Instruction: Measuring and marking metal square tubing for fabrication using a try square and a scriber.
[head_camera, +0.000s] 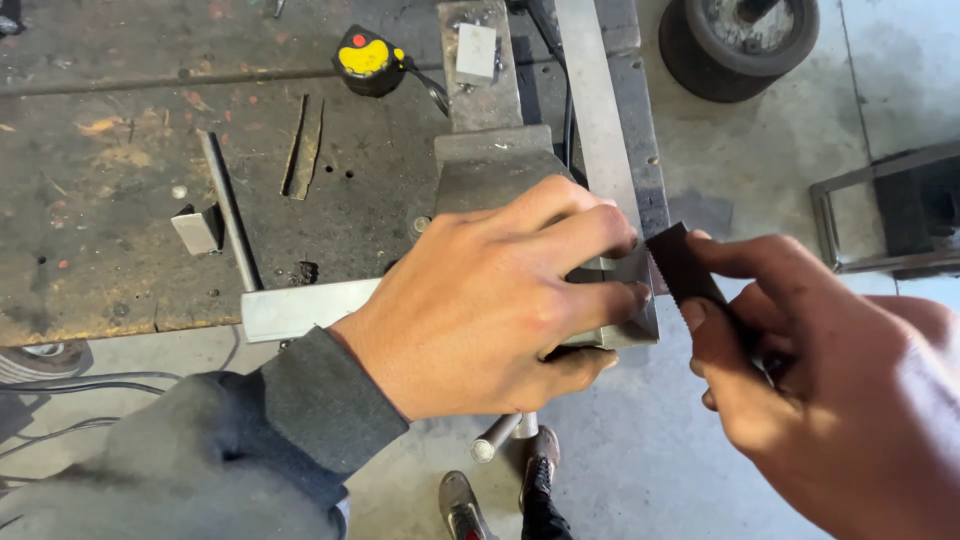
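My left hand (500, 295) lies over the front of a grey bench vise (490, 150), its fingers pressing a small piece of metal (640, 325) at the vise jaws. A flat steel bar (295, 308) runs out to the left from under that hand. My right hand (800, 380) grips a dark metal file (680, 265) with a toothed edge. The file's tip touches the metal piece next to my left fingertips. The rest of the file is hidden in my right palm.
A worn steel workbench (120, 220) carries a yellow and black tape measure (368, 60), a thin rod (228, 210), metal offcuts (302, 148) and a long steel bar (600, 110). A wheel (740, 40) and a metal frame (890, 210) stand on the concrete floor. My shoes (500, 495) show below.
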